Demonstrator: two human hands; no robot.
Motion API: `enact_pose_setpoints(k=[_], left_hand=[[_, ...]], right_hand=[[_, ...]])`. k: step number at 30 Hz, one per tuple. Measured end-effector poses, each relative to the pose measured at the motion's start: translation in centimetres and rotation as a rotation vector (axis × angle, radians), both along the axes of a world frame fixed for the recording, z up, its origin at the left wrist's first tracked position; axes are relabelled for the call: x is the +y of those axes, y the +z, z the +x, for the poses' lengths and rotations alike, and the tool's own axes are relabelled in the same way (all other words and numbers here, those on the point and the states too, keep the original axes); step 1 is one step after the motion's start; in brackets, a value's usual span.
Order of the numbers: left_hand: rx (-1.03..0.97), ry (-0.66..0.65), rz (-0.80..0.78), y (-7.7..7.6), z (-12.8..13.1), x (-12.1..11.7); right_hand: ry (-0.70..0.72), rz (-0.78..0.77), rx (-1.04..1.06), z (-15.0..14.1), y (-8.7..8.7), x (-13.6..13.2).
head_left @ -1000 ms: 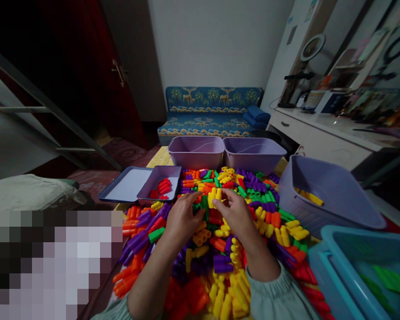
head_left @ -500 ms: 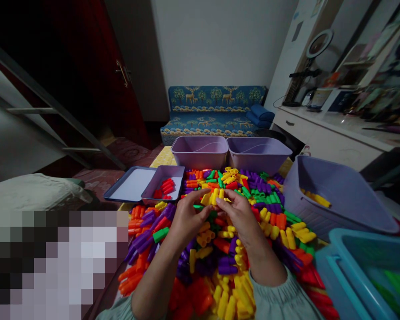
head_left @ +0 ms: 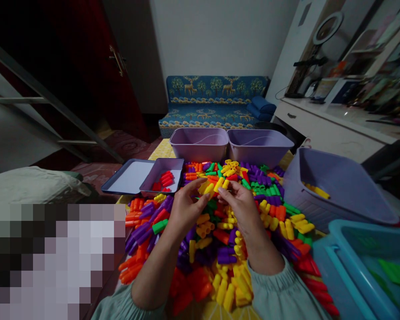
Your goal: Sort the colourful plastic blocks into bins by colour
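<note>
My left hand (head_left: 187, 205) is closed around a yellow bullet-shaped plastic block (head_left: 208, 188), pinched between thumb and fingers. My right hand (head_left: 239, 202) grips another yellow block piece (head_left: 221, 184) right beside it, thumb on its near side. The two pieces lean at different angles; whether they still touch I cannot make out. Both hands are above a wide heap of similar blocks in purple (head_left: 226, 255), orange (head_left: 133, 266), green (head_left: 160, 226), red and yellow (head_left: 229, 297). Fingers hide the undersides of the held pieces.
Two lilac bins (head_left: 200, 149) stand at the table's far edge. On the right are a larger lilac bin (head_left: 293, 195) with yellow blocks and a blue tub (head_left: 336, 266) with green ones. A hinged case (head_left: 146, 191) holding red blocks lies open at left. Behind is a sofa (head_left: 203, 111).
The yellow pieces between my hands were lined up close together and now tilt apart from each other. My hands stay over the same part of the heap. The view has dipped slightly.
</note>
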State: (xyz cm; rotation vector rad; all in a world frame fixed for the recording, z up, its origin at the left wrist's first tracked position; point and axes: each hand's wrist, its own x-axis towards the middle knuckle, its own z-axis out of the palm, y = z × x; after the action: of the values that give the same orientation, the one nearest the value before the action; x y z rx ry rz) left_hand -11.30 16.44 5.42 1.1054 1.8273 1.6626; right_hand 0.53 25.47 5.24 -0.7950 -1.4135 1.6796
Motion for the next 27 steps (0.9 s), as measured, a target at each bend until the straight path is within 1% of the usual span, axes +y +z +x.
enact_pose_setpoints(k=[4, 6, 9, 12, 15, 16, 17, 18, 19, 21, 23, 25, 27], left_hand=[[-0.272, -0.049, 0.111, 0.3, 0.2, 0.2], [-0.352, -0.066, 0.161, 0.1, 0.1, 0.3], [-0.399, -0.065, 0.202, -0.4, -0.3, 0.5], [-0.398, -0.054, 0.188, -0.9, -0.6, 0.6], [-0.388, -0.028, 0.158, -0.9, -0.6, 0.7], [-0.388, -0.023, 0.147, -0.7, -0.6, 0.6], [-0.390, -0.022, 0.135, -0.5, -0.5, 0.6], [-0.392, -0.024, 0.121, -0.3, -0.4, 0.5], [-0.393, -0.025, 0.107, -0.1, -0.3, 0.4], [-0.392, -0.029, 0.084, 0.3, -0.1, 0.2], [-0.395, -0.027, 0.074, 0.6, 0.1, 0.1], [-0.394, -0.028, 0.064, 0.7, 0.2, 0.0], [-0.392, -0.033, 0.049, 0.7, 0.2, 0.0]], right_hand=[[0.043, -0.040, 0.045, 0.0, 0.3, -0.4], [0.075, -0.041, 0.060, 0.0, 0.4, -0.5], [0.102, -0.022, 0.046, 0.0, 0.5, -0.6], [0.121, 0.034, -0.003, 0.5, 1.0, -0.3], [0.166, 0.073, -0.068, 1.6, 1.8, 0.5], [0.158, 0.072, -0.088, 2.2, 2.2, 0.9], [0.122, 0.062, -0.095, 2.7, 2.5, 1.4], [0.048, 0.049, -0.077, 3.3, 2.7, 1.9], [-0.059, 0.037, -0.025, 3.9, 3.0, 2.5], [-0.308, 0.014, 0.156, 5.1, 3.4, 3.6], [-0.508, -0.030, 0.367, 6.2, 3.7, 4.6], [-0.622, -0.136, 0.532, 7.2, 4.0, 5.5], [-0.675, -0.282, 0.651, 7.8, 4.3, 6.1]])
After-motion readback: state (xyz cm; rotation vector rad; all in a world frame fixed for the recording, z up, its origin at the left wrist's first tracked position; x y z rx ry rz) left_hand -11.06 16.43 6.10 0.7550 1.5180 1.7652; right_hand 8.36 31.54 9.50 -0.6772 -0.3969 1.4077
